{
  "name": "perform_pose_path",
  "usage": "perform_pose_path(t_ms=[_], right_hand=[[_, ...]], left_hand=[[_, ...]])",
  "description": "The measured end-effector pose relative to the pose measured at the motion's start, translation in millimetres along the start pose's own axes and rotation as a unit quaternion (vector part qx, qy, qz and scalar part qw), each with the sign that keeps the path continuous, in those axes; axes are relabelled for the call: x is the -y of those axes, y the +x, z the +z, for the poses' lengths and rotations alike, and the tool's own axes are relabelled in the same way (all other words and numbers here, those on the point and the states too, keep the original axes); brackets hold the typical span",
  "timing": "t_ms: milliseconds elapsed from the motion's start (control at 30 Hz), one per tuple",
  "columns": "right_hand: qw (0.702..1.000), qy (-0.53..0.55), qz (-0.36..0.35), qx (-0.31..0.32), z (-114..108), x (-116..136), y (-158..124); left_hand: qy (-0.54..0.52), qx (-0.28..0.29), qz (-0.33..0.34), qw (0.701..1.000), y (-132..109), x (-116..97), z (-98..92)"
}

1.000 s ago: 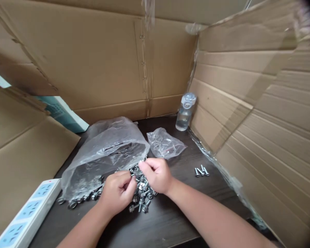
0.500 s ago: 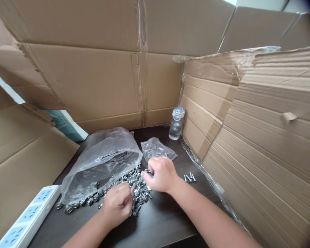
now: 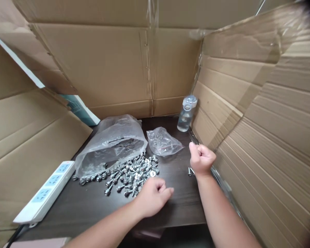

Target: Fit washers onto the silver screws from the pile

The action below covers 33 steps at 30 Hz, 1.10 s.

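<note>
My left hand (image 3: 153, 197) is curled closed at the near right edge of a loose pile of metal bolts (image 3: 130, 172); whatever its fingers may hold is hidden. Over the right side of the dark table, my right hand (image 3: 202, 159) is a raised, closed fist, its contents also hidden. Just beside its wrist lie a few separate bolts (image 3: 189, 171), partly covered by the hand. A large clear plastic bag (image 3: 113, 137) gapes open behind the pile. To its right sits a smaller clear bag (image 3: 164, 142) with screws inside.
A water bottle (image 3: 187, 113) stands at the back right corner. A white power strip (image 3: 45, 193) lies along the left. Cardboard walls (image 3: 93, 65) enclose the dark table (image 3: 181, 210), whose front edge shows near me.
My right hand has moved right, away from the pile to above the few separate bolts. My left hand has shifted right along the pile. The camera view has also shifted.
</note>
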State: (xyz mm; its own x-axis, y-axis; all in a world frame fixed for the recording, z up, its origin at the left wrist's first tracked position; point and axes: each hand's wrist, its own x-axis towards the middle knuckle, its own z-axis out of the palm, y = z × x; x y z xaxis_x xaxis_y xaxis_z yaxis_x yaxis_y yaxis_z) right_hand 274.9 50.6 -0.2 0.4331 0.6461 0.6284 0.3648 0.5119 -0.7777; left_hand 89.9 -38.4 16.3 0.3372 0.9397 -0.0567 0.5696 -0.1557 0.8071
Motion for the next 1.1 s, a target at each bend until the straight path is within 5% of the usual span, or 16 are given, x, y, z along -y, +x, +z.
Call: perform_pose_path(t_ms=[167,400,800,1100], right_hand=[[0.995,0.019,0.058,-0.083,-2.7,-10.4,7.0],[0.992,0.063,0.081,-0.071,0.7,-7.8,7.1],[0.993,0.089,0.058,-0.044,-0.2,-1.1,3.5],[0.996,0.094,0.0,-0.01,0.8,2.8,-4.3]], left_hand=[[0.104,-0.004,0.037,0.994,53.0,-24.5,33.8],[0.225,0.001,-0.002,0.974,88.8,-32.2,65.7],[0.302,0.053,0.031,0.951,92.0,-34.8,70.2],[0.285,0.057,0.259,0.921,33.9,-10.1,31.1]])
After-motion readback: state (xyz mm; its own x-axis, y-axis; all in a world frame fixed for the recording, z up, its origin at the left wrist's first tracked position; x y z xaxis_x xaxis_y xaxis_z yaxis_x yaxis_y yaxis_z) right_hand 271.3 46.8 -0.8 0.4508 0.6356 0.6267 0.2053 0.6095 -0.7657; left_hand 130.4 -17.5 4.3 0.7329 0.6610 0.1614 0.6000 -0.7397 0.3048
